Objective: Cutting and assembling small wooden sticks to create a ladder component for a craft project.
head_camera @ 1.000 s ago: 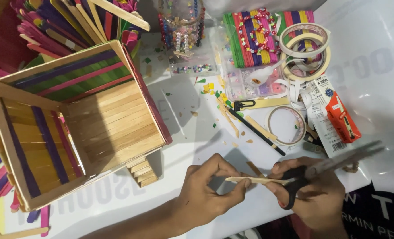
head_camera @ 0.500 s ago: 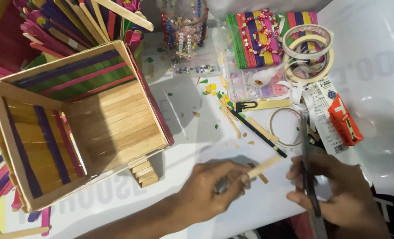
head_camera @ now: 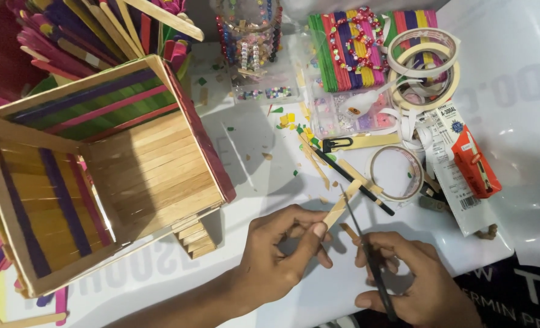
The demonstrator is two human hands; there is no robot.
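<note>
My left hand pinches a plain wooden craft stick that points up and to the right. My right hand grips black-handled scissors, whose blades reach up to the stick's upper part. A short cut-off piece of stick lies just below the blades. To the left stands an open box built of plain and coloured craft sticks, tipped on its side.
Coloured craft sticks are heaped at the back left. Rolls of tape, a single tape ring, a black pencil, a bead tray, bundled sticks and a red-and-white packet lie behind the hands.
The scissors swung from lying flat across the stick to upright, blades now closed in on it. My left hand turned the stick from level to slanting upward.
</note>
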